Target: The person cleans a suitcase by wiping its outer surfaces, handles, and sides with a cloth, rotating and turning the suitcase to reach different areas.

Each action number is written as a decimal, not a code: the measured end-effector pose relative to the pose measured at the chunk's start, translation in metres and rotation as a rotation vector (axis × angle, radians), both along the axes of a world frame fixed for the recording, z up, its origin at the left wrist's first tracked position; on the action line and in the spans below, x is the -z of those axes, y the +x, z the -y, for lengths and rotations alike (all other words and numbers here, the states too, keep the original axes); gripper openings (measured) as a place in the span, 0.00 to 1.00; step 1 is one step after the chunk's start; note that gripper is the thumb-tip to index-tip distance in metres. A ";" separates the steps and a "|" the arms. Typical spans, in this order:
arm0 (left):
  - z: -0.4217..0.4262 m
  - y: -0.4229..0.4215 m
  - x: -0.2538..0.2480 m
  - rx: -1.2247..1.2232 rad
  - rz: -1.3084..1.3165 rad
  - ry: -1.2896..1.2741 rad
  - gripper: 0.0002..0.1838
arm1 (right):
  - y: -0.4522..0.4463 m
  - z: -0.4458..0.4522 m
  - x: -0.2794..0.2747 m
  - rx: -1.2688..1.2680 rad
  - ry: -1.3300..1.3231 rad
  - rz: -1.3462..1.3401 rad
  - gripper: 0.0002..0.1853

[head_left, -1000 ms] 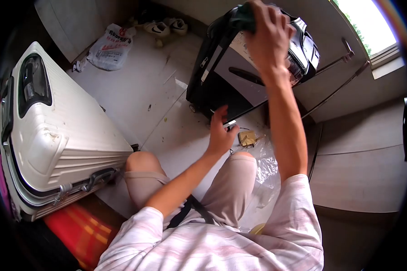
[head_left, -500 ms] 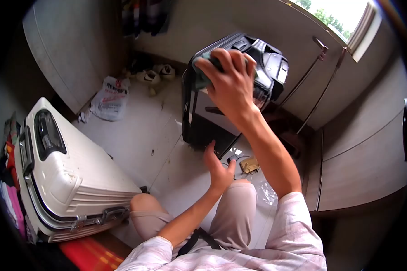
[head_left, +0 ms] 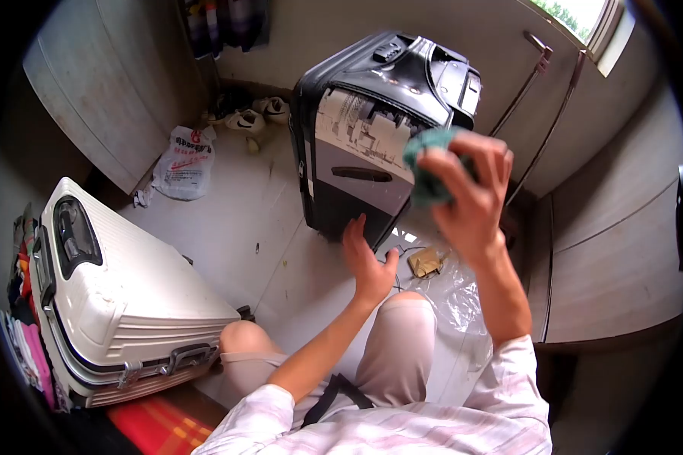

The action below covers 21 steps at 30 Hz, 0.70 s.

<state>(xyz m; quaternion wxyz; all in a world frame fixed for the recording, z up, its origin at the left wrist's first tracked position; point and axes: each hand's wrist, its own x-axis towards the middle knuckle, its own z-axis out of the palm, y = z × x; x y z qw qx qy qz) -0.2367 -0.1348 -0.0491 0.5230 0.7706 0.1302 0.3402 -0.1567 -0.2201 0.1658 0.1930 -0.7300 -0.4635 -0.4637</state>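
A black suitcase [head_left: 357, 201] stands upright on the floor in front of me, with a cityscape print and a dark side handle on its facing side. My right hand [head_left: 472, 182] grips a crumpled green cloth [head_left: 431, 168] at the right edge of that side; whether the cloth touches the suitcase I cannot tell. Low by the suitcase's bottom edge, my left hand [head_left: 369, 265] has its fingers spread and holds nothing. Its fingertips overlap the dark lower part in view, but contact is unclear.
To my left lies a white hard-shell suitcase [head_left: 144, 280]. A plastic bag [head_left: 184, 165] and shoes [head_left: 247, 120] are on the floor further back. Near my right knee are a brown item [head_left: 425, 262] and clear plastic wrap [head_left: 463, 299]. Long-handled tools [head_left: 520, 95] lean against the wall.
My right hand has moved with the green cloth from the suitcase's top down and to the right, uncovering the printed side. My left hand stays nearly in place.
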 end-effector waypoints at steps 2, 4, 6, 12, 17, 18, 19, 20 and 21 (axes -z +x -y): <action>0.007 0.005 0.008 0.014 0.013 0.006 0.48 | 0.014 -0.023 -0.026 0.044 0.026 0.044 0.24; 0.011 0.008 0.013 0.035 0.019 -0.067 0.48 | 0.029 -0.041 -0.007 0.100 -0.067 -0.032 0.20; 0.012 0.005 0.026 0.040 -0.006 -0.091 0.47 | 0.013 -0.051 0.033 0.220 -0.088 0.170 0.12; -0.001 0.001 0.061 0.105 -0.092 -0.069 0.48 | -0.023 -0.037 0.097 -0.028 -0.272 -0.126 0.17; 0.006 0.003 0.063 0.098 -0.052 -0.108 0.51 | -0.007 -0.058 0.059 0.213 -0.217 0.097 0.18; 0.010 0.007 0.063 0.122 -0.019 -0.091 0.51 | -0.003 -0.070 0.073 0.237 -0.274 0.135 0.17; 0.012 0.012 0.063 0.134 0.020 -0.125 0.52 | -0.004 -0.083 0.085 0.208 -0.301 0.109 0.15; 0.013 0.018 0.074 0.132 0.027 -0.131 0.52 | -0.003 -0.097 0.097 0.164 -0.316 0.082 0.15; 0.015 0.026 0.095 0.239 -0.003 -0.127 0.51 | -0.004 -0.112 0.103 0.157 -0.297 0.078 0.13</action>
